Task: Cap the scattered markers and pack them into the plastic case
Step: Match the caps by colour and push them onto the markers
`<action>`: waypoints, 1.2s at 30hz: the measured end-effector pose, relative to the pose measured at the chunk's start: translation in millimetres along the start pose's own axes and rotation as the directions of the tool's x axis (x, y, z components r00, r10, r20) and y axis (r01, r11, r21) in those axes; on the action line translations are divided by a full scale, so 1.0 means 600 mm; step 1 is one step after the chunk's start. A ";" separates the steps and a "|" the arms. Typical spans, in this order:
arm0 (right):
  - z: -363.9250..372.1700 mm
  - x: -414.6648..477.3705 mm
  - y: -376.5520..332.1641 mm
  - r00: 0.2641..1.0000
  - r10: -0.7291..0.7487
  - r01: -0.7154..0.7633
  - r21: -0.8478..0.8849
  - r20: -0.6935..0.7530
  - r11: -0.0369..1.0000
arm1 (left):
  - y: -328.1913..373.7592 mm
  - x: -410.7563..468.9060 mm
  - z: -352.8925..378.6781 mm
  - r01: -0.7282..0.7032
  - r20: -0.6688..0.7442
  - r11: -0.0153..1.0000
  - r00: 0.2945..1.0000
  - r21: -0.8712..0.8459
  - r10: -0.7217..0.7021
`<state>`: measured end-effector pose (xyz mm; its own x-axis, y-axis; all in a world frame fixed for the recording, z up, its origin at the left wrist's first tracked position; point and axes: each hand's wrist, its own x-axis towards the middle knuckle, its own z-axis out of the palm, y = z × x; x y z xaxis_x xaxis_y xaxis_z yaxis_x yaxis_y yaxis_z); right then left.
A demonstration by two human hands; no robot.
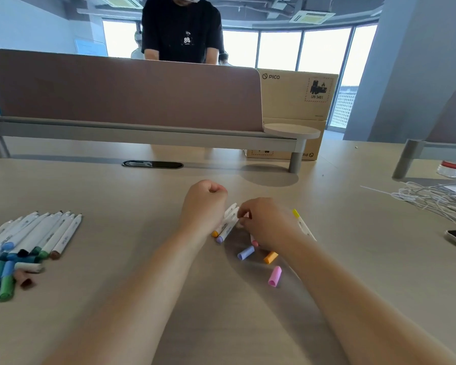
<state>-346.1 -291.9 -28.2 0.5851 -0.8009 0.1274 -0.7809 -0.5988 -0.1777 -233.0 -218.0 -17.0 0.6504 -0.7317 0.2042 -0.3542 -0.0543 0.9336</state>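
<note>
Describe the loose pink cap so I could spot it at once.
On the pale wooden table, find the person's right hand near the middle. Just on the camera side of it lie three loose caps in a small cluster. The pink cap is the one nearest the camera, below the lilac cap and the orange cap.

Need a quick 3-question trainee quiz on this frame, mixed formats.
1. True or false: the pink cap lies nearer the camera than the orange cap.
2. The big marker pile lies on which side of the left hand? A: its left. B: its right.
3. Fill in: the marker beside the right hand has a ___ tip.
Key: 1 true; 2 A; 3 yellow.
</note>
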 end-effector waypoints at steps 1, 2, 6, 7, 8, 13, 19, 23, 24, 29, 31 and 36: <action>0.000 -0.002 -0.004 0.998 -0.056 0.056 0.013 -0.004 0.998 | 0.000 0.001 0.000 0.002 0.001 1.000 1.000 -0.006 -0.002; -0.001 -0.004 -0.010 0.995 -0.101 0.100 0.015 0.010 0.995 | 0.001 0.001 -0.001 0.007 0.002 1.000 1.000 -0.017 -0.006; -0.003 -0.009 -0.020 0.990 -0.115 0.117 -0.019 0.082 0.993 | 0.001 0.004 -0.001 0.010 0.004 1.000 1.000 -0.028 -0.010; -0.003 -0.011 -0.019 0.991 -0.107 0.109 -0.021 0.077 0.994 | 0.000 0.005 0.000 0.006 0.002 1.000 1.000 -0.030 -0.006; -0.005 -0.013 -0.019 0.992 -0.105 0.107 -0.023 0.070 0.994 | 0.000 0.005 0.000 0.002 0.001 0.999 1.000 -0.034 -0.002; -0.012 -0.014 -0.026 0.975 -0.048 0.052 -0.014 0.219 0.999 | 0.000 0.004 0.001 0.005 0.012 0.999 1.000 -0.048 -0.004; -0.014 -0.013 -0.029 0.989 -0.033 0.034 -0.009 0.144 0.999 | 0.001 0.002 -0.001 0.005 0.010 0.999 1.000 -0.041 -0.004; -0.014 -0.014 -0.020 0.999 -0.045 0.045 0.040 -0.021 0.998 | 0.000 0.002 -0.002 0.004 0.015 1.000 1.000 -0.016 -0.004; -0.015 -0.013 -0.015 0.999 -0.030 0.033 0.081 -0.039 0.996 | 0.000 0.002 -0.002 -0.002 0.016 1.000 1.000 -0.009 0.002; -0.016 -0.011 -0.008 1.000 0.006 -0.004 0.147 -0.009 0.989 | 0.001 0.000 0.000 -0.033 0.036 0.999 0.999 0.043 0.032; -0.015 -0.013 -0.007 1.000 -0.004 0.006 0.186 -0.008 0.983 | 0.000 -0.001 0.001 -0.048 0.043 0.996 0.998 0.070 0.046; -0.016 -0.013 0.003 0.982 0.107 -0.040 0.385 -0.153 0.922 | 0.001 0.000 -0.004 -0.103 0.101 0.975 0.991 0.197 0.085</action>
<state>-354.3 -286.8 -20.4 0.4579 -0.8514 0.2558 -0.6593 -0.5182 -0.5448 -231.8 -216.6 -15.5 0.5471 -0.7983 0.2517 -0.5450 -0.1115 0.8310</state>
